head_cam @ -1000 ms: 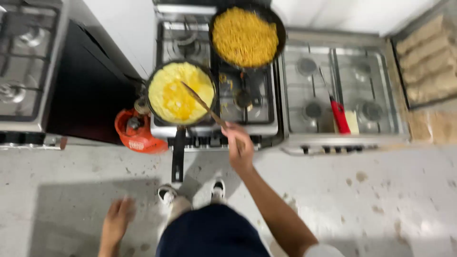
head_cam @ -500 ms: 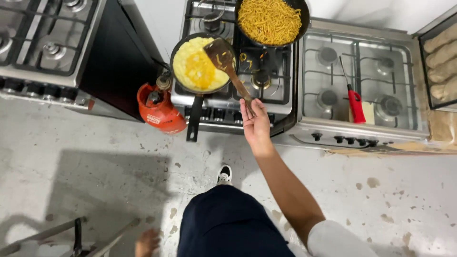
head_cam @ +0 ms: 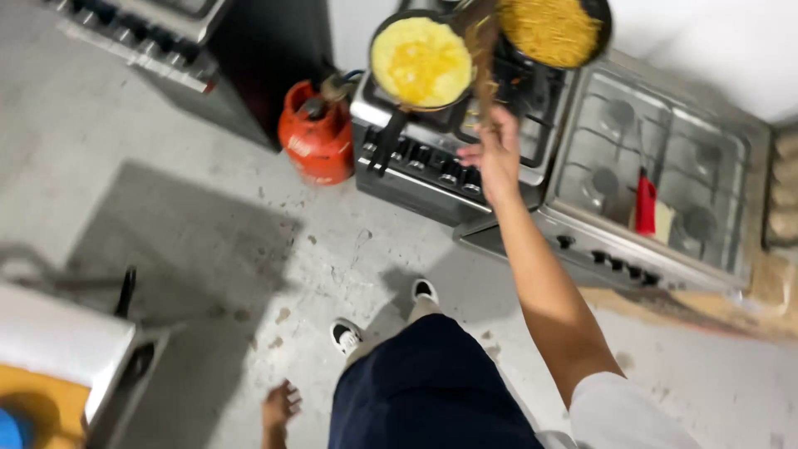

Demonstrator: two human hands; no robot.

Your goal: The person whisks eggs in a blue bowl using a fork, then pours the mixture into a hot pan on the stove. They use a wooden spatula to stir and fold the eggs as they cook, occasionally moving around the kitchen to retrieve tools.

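Note:
My right hand (head_cam: 496, 154) grips the handle of a wooden spatula (head_cam: 482, 50), raised over the gas stove (head_cam: 449, 170). The spatula's blade is blurred between two black pans. The near pan (head_cam: 422, 62) holds a yellow omelette, its handle pointing toward me. The far pan (head_cam: 555, 29) is full of yellow noodles. My left hand (head_cam: 278, 407) hangs low beside my leg, fingers apart, holding nothing.
An orange gas cylinder (head_cam: 316, 141) stands on the floor left of the stove. A second stove (head_cam: 665, 199) to the right carries a red-handled tool (head_cam: 645, 204). A dark appliance (head_cam: 208, 50) sits at the upper left. A metal stand (head_cam: 75, 341) is at the lower left.
The view has swung left and tilted, so the stoves moved up and right. My right hand lifted the spatula off the omelette toward the gap between the pans. The metal stand came into view.

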